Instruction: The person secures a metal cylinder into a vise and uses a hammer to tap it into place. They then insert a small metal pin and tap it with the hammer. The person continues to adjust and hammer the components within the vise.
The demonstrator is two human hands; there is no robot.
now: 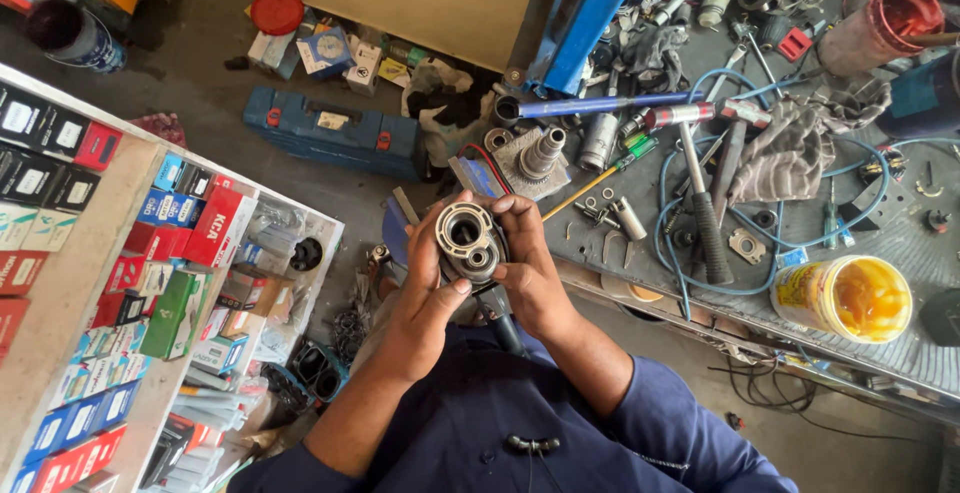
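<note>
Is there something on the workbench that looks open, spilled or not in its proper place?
Yes. The yellow grease tub stands open near the bench's front edge. A grey rag lies crumpled over the blue cable. Both hands, left hand and right hand, hold the round metal part.

A tub (842, 298) and hammer (703, 203) lie on the workbench (900, 243), right of the shelves (110, 283).

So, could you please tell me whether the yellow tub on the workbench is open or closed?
Open. The yellow tub has no lid on it, and its orange-yellow contents show through the mouth. It stands on the workbench, away from both hands.
</note>
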